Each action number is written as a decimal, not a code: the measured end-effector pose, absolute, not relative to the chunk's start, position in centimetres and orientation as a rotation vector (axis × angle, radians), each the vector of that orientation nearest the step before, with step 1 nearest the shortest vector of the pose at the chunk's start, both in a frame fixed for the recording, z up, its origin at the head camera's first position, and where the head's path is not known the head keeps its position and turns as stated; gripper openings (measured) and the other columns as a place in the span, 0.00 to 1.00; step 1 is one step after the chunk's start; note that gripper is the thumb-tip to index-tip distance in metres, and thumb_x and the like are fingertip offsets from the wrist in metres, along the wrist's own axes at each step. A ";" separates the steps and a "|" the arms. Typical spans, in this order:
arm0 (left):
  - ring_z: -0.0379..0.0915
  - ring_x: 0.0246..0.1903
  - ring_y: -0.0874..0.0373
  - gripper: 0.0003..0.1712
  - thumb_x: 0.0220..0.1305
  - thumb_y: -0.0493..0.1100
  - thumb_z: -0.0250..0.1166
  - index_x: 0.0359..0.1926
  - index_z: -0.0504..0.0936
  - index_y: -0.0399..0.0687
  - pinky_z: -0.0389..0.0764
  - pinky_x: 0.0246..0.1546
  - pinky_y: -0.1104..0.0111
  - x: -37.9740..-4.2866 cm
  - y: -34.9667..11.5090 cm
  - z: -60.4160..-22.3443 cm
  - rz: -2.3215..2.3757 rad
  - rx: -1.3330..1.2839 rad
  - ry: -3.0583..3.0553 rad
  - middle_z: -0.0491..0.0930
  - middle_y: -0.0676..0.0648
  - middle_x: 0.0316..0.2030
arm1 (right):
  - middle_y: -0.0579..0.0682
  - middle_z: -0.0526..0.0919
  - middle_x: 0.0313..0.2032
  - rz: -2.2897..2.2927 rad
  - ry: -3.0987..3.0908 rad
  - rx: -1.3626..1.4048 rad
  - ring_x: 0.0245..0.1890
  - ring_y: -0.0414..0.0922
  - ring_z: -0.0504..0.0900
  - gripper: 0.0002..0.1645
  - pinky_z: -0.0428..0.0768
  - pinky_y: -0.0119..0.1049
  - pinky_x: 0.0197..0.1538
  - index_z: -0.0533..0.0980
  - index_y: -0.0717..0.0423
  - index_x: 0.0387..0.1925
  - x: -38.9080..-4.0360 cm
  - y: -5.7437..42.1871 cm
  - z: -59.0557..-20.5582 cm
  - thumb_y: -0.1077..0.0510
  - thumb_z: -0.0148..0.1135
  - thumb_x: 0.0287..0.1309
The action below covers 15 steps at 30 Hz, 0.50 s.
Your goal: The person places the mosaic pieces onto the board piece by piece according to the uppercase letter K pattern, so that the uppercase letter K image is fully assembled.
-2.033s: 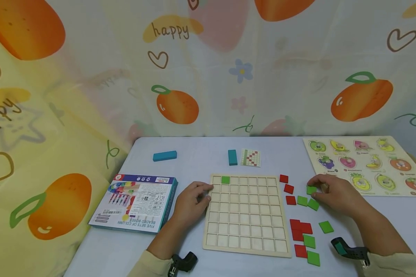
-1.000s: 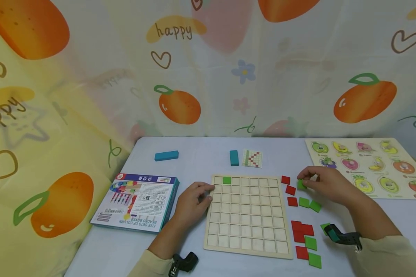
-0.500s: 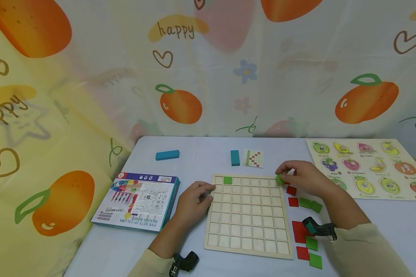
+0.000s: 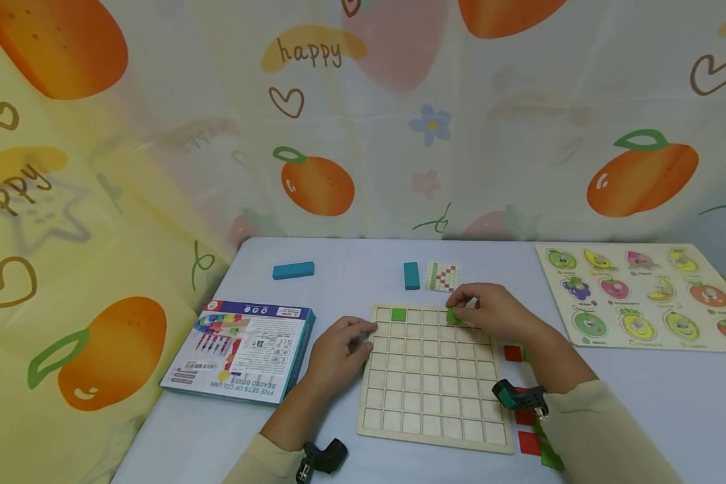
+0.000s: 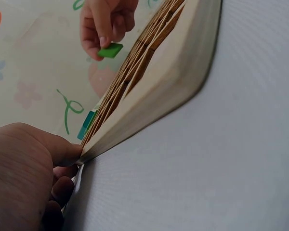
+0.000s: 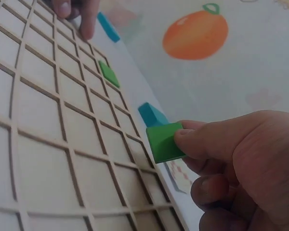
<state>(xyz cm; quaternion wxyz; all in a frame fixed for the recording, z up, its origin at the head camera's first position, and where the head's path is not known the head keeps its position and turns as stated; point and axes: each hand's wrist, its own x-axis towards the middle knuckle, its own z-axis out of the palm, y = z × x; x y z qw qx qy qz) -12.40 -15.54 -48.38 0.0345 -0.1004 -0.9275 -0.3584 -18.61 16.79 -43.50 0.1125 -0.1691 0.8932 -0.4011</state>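
Note:
My right hand pinches a green square tile between thumb and fingers, over the far row of a pale wooden grid board. In the right wrist view the tile is held tilted, close above the raised dividers. Another green tile lies in a far-row square near the left corner. At the board's left edge, my left hand rests its thumb and index fingertips against the frame. Red tiles and green tiles lie along the board's right side, partly hidden by my right forearm.
Behind the board are a small patterned card and two teal blocks, one upright-lying and one crosswise. A flat printed box lies left of my left hand. A fruit picture board lies at the far right.
My right hand has taken a green tile from the right side and carried it left, over the board's far row. My left hand stays at the board's left edge.

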 end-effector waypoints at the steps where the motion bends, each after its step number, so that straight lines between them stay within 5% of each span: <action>1: 0.77 0.45 0.62 0.17 0.71 0.40 0.71 0.59 0.89 0.55 0.82 0.48 0.63 -12.4 -15.5 -48.4 -1.103 -0.310 -2.851 0.83 0.56 0.55 | 0.47 0.84 0.41 -1.179 2.621 -0.515 0.34 0.46 0.76 0.07 0.77 0.43 0.42 0.85 0.52 0.47 -18.7 16.4 -43.6 0.61 0.64 0.73; 15: 0.76 0.44 0.62 0.17 0.71 0.40 0.71 0.59 0.89 0.54 0.81 0.47 0.64 -12.4 -15.6 -48.3 -1.099 -0.321 -2.848 0.83 0.56 0.54 | 0.44 0.85 0.39 -1.206 2.566 -0.640 0.37 0.44 0.78 0.08 0.78 0.42 0.47 0.86 0.53 0.46 -19.3 11.6 -44.0 0.63 0.64 0.72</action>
